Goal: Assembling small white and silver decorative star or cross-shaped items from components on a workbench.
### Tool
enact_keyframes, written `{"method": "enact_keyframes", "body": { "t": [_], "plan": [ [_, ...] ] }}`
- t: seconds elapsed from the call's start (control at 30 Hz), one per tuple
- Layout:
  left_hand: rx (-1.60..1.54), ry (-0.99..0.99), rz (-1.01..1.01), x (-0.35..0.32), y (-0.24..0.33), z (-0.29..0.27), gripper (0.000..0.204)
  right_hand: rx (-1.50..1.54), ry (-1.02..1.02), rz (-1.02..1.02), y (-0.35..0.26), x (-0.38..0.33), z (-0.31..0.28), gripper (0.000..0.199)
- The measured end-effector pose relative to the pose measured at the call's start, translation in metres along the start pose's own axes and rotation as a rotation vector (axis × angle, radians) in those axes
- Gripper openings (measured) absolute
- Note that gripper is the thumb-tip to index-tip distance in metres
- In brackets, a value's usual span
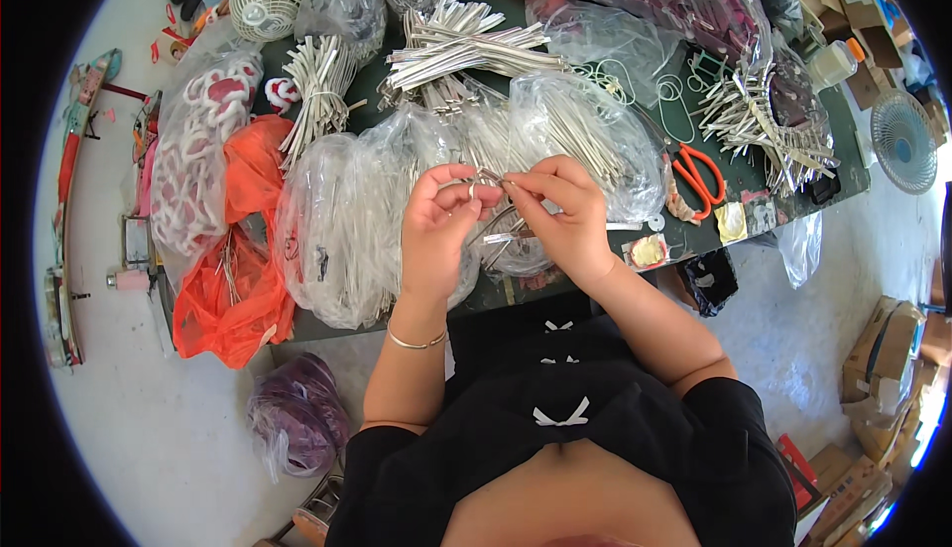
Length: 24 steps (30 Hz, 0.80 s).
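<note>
near the table's [846, 140] front edge, left hand [439, 225] and right hand [567, 208] fingertips pinch a silvery strip [486, 178]; steady tension should help.

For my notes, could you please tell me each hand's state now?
Left hand: part-curled, holding a thin silvery piece.
Right hand: fingertips pinched at that piece.

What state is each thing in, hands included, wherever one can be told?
Left hand: fingers curled, holding a thin silvery piece
Right hand: fingertips pinching the same piece
Orange-handled scissors: lying flat, blade opening unclear
Clear jar: orange cap on
Silvery strip bundle: gathered at its middle
Red bag: open, contents showing
White fan: whether running cannot be told
</note>
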<state>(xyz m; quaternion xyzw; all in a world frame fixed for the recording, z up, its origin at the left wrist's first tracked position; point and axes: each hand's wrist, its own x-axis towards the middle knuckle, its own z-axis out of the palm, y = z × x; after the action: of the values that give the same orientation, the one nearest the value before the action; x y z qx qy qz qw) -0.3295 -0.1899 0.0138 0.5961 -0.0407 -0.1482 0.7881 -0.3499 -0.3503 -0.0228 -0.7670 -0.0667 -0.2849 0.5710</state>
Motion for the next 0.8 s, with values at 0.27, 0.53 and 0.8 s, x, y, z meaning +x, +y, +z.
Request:
{"method": "enact_keyframes", "body": {
  "t": [0.27, 0.53, 0.8],
  "plan": [
    [0.03, -0.075, 0.006, 0.0, 0.003, 0.002, 0.03, 0.101, -0.026, 0.111, -0.004, 0.0, 0.0, 0.015],
    [0.25, 0.036, -0.057, 0.009, -0.004, 0.001, 0.039, 0.061, -0.066, 0.058, -0.002, -0.007, -0.003, 0.021],
    [0.092, -0.026, -0.076, 0.01, 0.001, -0.001, 0.042, 0.202, -0.266, 0.025, 0.002, -0.003, -0.02, 0.025]
  ]
}}
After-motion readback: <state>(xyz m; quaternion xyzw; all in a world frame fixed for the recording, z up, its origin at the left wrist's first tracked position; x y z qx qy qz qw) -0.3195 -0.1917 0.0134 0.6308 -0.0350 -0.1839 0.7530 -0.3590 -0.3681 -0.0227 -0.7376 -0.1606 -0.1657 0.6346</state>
